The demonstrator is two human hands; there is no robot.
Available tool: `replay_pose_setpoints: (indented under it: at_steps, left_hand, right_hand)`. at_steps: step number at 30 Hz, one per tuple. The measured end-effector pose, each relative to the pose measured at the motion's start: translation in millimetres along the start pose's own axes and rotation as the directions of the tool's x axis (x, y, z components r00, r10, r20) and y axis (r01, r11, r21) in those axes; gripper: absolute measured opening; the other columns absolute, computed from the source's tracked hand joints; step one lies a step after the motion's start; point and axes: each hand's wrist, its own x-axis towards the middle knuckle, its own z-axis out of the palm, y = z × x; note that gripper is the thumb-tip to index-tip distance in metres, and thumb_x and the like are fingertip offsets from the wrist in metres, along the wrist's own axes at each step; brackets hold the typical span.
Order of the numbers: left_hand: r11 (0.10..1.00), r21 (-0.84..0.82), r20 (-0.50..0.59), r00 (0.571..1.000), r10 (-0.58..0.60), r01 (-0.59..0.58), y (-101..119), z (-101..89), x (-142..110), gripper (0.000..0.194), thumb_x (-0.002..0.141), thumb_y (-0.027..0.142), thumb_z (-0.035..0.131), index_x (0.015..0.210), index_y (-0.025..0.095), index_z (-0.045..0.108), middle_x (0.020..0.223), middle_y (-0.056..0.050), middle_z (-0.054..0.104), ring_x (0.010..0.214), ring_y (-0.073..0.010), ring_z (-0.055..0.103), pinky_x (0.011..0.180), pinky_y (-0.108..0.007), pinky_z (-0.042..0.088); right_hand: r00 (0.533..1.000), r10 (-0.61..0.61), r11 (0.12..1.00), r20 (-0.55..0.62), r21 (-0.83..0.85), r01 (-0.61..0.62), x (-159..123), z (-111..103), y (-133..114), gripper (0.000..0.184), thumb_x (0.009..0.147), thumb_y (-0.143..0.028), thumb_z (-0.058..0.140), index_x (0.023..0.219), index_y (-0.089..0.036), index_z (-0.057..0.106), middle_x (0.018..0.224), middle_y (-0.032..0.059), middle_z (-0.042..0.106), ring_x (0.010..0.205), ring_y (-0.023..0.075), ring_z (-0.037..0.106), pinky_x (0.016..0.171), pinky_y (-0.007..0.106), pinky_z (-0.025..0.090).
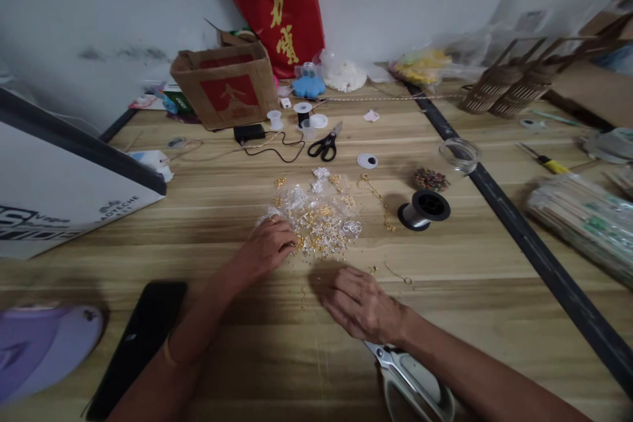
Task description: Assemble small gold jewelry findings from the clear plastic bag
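Observation:
My left hand [268, 247] reaches the left edge of a heap of small gold and silver jewellery findings [324, 231]. Its fingers are bent together at the gold bits, and whatever lies between the fingertips is too small to make out. My right hand [364, 303] rests on the wood nearer to me, fingers curled under, so anything inside is hidden. Grey-handled scissors [415, 379] lie partly beneath that hand, their blades covered. A short gold chain piece [303, 298] lies between the hands. Beyond my right hand is a thin chain with a ring [399, 275].
Right of the heap are a longer gold chain [380, 201], a wire spool [424, 209] and a bead cluster [430, 179]. Black scissors [326, 145] and a paper bag [225, 89] stand farther back. A black phone [141, 349] lies left. A dark strip [524, 244] crosses the table.

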Motion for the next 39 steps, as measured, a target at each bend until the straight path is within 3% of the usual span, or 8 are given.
replay_pose_setpoints:
  at_steps: [13,24,39]
  left_hand:
    - [0.996,-0.093,-0.03,0.999,0.013,-0.015,-3.4,-0.2,0.6,0.019,0.089,0.014,0.051,0.077,0.018,0.066,0.077,-0.002,0.065,0.084,-0.0182,0.054,0.083,-0.033,0.041]
    - [0.999,-0.037,0.099,0.995,0.0,0.004,4.5,-7.1,-1.8,0.019,0.089,0.016,0.05,0.074,0.017,0.062,0.076,-0.002,0.061,0.082,-0.0183,0.054,0.088,-0.034,0.039]
    - [0.998,-0.056,0.065,0.998,0.005,-0.001,6.3,-8.0,-0.4,0.021,0.088,0.014,0.049,0.072,0.017,0.061,0.074,-0.002,0.059,0.082,-0.0186,0.052,0.084,-0.033,0.04]
  right_hand:
    - [1.0,0.013,1.0,-0.003,0.023,-0.013,0.6,0.3,-0.6,0.012,0.089,-0.01,0.052,0.077,-0.014,0.055,0.071,0.0036,0.054,0.069,0.0156,0.047,0.066,0.03,0.042]
    - [1.0,0.013,1.0,-0.005,0.023,-0.013,-0.3,0.5,-0.6,0.011,0.089,-0.011,0.051,0.079,-0.015,0.055,0.071,0.0037,0.054,0.069,0.0161,0.049,0.066,0.03,0.043]
    - [1.0,0.013,1.0,0.012,0.009,-0.013,0.2,-0.8,-0.9,0.014,0.091,-0.012,0.048,0.078,-0.015,0.055,0.071,0.004,0.055,0.069,0.0159,0.049,0.067,0.03,0.044]
